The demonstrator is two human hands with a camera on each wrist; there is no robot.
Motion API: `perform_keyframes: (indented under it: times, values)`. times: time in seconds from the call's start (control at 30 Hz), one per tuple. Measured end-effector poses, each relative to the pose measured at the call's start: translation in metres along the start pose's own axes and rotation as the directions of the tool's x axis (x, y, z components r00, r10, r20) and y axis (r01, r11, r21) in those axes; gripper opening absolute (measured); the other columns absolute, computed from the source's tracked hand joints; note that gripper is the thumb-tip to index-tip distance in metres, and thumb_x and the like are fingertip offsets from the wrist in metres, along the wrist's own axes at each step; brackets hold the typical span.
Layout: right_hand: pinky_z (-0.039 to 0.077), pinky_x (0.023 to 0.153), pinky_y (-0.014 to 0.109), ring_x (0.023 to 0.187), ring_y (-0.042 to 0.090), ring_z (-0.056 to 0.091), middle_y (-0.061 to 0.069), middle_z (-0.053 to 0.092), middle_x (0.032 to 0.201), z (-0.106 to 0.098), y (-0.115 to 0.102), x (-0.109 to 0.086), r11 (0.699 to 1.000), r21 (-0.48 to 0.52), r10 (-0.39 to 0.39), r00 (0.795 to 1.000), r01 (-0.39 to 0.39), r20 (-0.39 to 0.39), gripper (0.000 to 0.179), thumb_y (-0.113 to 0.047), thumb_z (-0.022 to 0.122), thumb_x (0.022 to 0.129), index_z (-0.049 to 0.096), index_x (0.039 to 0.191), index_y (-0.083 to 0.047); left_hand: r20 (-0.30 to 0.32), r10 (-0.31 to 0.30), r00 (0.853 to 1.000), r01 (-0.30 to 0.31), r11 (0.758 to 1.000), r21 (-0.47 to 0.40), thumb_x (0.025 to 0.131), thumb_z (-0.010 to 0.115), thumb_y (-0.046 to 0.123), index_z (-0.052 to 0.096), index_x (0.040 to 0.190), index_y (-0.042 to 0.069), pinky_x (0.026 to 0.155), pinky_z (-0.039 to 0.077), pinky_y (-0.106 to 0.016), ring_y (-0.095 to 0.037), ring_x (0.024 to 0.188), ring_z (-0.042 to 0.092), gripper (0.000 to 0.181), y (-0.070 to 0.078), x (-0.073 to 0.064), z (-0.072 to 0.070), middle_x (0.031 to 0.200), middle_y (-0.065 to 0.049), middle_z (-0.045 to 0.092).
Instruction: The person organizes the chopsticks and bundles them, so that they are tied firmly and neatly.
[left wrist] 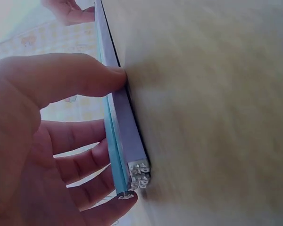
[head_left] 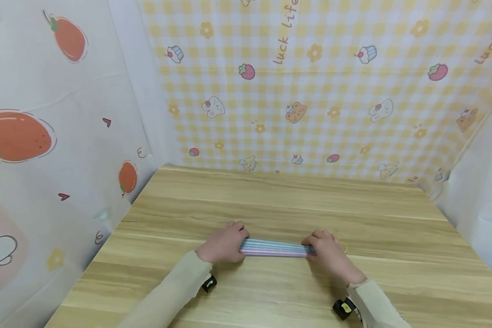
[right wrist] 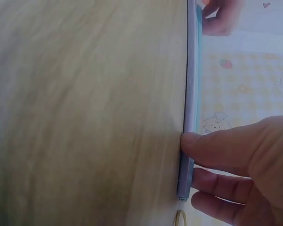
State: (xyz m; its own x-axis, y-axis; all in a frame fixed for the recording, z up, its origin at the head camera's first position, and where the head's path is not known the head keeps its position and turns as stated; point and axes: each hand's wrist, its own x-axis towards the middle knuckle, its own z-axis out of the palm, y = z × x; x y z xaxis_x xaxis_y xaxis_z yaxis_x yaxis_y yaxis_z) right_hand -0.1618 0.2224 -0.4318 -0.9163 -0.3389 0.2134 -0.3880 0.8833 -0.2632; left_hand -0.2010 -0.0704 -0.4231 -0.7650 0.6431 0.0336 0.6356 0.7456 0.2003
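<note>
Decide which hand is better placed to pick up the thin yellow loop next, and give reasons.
Probably the right hand: the yellow loop lies just beside it, near the end of the pastel bundle it holds. The left hand holds the opposite end, farther away.

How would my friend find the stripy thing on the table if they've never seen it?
Start at the big wooden table in front of the yellow checked backdrop. There, a person's left grip and right grip hold a long, slim stripy bundle near its ends. Its straight blue and purple strips set it apart from the thin yellow loop beside the right grip.
</note>
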Motion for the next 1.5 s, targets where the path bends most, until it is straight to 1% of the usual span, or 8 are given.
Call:
perform_keyframes:
  times: [0.27, 0.5, 0.67, 0.9, 1.07, 1.27, 1.4, 1.5]
  values:
    - [0.037, 0.079, 0.038, 0.082, 0.015, 0.045, -0.002, 0.059, 0.087, 0.0024, 0.0004, 0.0004, 0.999, 0.014, 0.029, 0.999, -0.029, 0.018, 0.020, -0.005, 0.078, 0.070, 0.067, 0.086, -0.009, 0.018, -0.007, 1.000, 0.008, 0.999, -0.045, 0.070, 0.073, 0.014, 0.057, 0.094, 0.013, 0.070, 0.041, -0.024, -0.011, 0.079, 0.042, 0.029, 0.0011, 0.0013, -0.0010, 0.087, 0.006, 0.048]
    - [0.037, 0.086, 0.046, 0.083, 0.015, 0.048, -0.004, 0.058, 0.084, -0.0009, -0.0028, 0.0010, 0.997, 0.041, 0.065, 0.996, -0.068, 0.065, 0.019, -0.004, 0.076, 0.073, 0.063, 0.086, -0.011, 0.023, 0.000, 1.000, 0.001, 1.000, -0.025, 0.068, 0.074, 0.015, 0.059, 0.095, 0.011, 0.087, 0.045, -0.032, -0.009, 0.078, 0.045, 0.031, 0.0020, 0.0023, -0.0020, 0.086, 0.007, 0.052]
    - [0.036, 0.084, 0.045, 0.083, 0.016, 0.047, -0.004, 0.057, 0.084, -0.0020, -0.0048, 0.0003, 0.997, 0.036, 0.070, 0.995, -0.073, 0.067, 0.018, -0.001, 0.074, 0.073, 0.063, 0.083, -0.012, 0.013, 0.017, 1.000, -0.018, 1.000, 0.022, 0.070, 0.073, 0.017, 0.059, 0.090, 0.014, 0.074, 0.041, -0.028, -0.011, 0.077, 0.041, 0.025, 0.0014, 0.0013, -0.0019, 0.085, 0.006, 0.049]
    - [0.036, 0.084, 0.046, 0.087, 0.020, 0.052, -0.005, 0.057, 0.083, -0.0005, -0.0054, 0.0015, 0.997, 0.027, 0.074, 0.995, -0.076, 0.071, 0.020, -0.001, 0.073, 0.072, 0.061, 0.080, -0.014, 0.031, -0.003, 1.000, 0.002, 1.000, 0.013, 0.071, 0.074, 0.017, 0.055, 0.087, 0.015, 0.078, 0.044, -0.031, -0.010, 0.076, 0.045, 0.024, 0.0030, 0.0024, -0.0020, 0.080, 0.008, 0.048]
    - [0.037, 0.085, 0.049, 0.095, 0.026, 0.055, -0.005, 0.058, 0.084, 0.0014, -0.0056, 0.0013, 0.997, 0.021, 0.071, 0.994, -0.073, 0.077, 0.018, 0.000, 0.070, 0.073, 0.061, 0.079, -0.015, 0.052, -0.010, 0.999, 0.008, 0.999, 0.034, 0.073, 0.075, 0.021, 0.056, 0.086, 0.015, 0.074, 0.043, -0.031, -0.011, 0.077, 0.045, 0.024, 0.0042, 0.0013, -0.0022, 0.079, 0.008, 0.049]
    - [0.037, 0.082, 0.046, 0.091, 0.025, 0.053, -0.006, 0.053, 0.079, 0.0027, -0.0061, -0.0006, 0.998, -0.006, 0.066, 0.996, -0.066, 0.066, 0.021, -0.001, 0.070, 0.072, 0.057, 0.074, -0.017, 0.080, -0.009, 0.997, 0.006, 0.999, 0.034, 0.074, 0.074, 0.019, 0.056, 0.087, 0.014, 0.065, 0.042, -0.024, -0.009, 0.072, 0.044, 0.022, 0.0061, 0.0018, -0.0019, 0.079, 0.008, 0.049]
    - [0.036, 0.082, 0.048, 0.091, 0.025, 0.054, -0.007, 0.057, 0.080, 0.0040, -0.0069, -0.0013, 0.996, 0.004, 0.084, 0.993, -0.084, 0.082, 0.022, -0.001, 0.070, 0.073, 0.056, 0.076, -0.017, 0.105, -0.033, 0.994, 0.033, 0.999, -0.003, 0.075, 0.072, 0.016, 0.056, 0.090, 0.013, 0.058, 0.041, -0.023, -0.007, 0.064, 0.045, 0.023, 0.0067, 0.0023, -0.0007, 0.076, 0.008, 0.050]
    - [0.036, 0.082, 0.049, 0.089, 0.023, 0.054, -0.006, 0.059, 0.082, 0.0046, -0.0078, -0.0013, 0.996, -0.001, 0.090, 0.992, -0.090, 0.083, 0.021, -0.001, 0.071, 0.073, 0.058, 0.078, -0.016, 0.095, -0.023, 0.995, 0.021, 1.000, 0.019, 0.075, 0.072, 0.017, 0.056, 0.086, 0.013, 0.057, 0.040, -0.023, -0.007, 0.063, 0.044, 0.020, 0.0057, 0.0018, -0.0005, 0.074, 0.008, 0.050]
